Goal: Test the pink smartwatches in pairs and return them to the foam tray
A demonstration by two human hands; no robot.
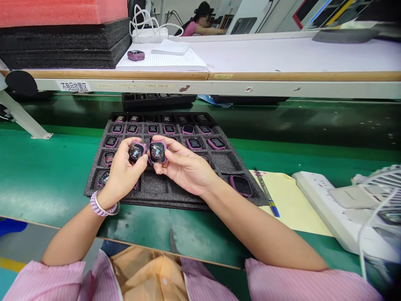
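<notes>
The left hand (127, 165) holds a purple-cased watch (136, 152) between thumb and fingers, its lit face turned up. The right hand (186, 167) grips a second purple watch (157, 152) in the same way, fingers bent around the case and thumb along its right edge. The two hands are close together, so the watches sit side by side, nearly touching; whether their cases actually meet I cannot tell. Both faces show a round dial with a bluish figure in the middle.

Under the hands, on the green desk (56, 167), lies a dark foam tray (156, 184) divided into compartments. The far rows carry purple watches, most with lines of pale text on their screens. One watch with a dark screen (240, 185) lies in the near right corner, and another with a lit dial (103, 178) is at the near left. Several pockets just right of and below the hands are bare. Part of the tray is hidden by the hands and forearms.

Beyond it, below the shelf (282, 52), a second black tray (159, 101) is partly visible. To the right are a pen (267, 194), yellow paper (291, 198) and a white power strip (322, 200).
</notes>
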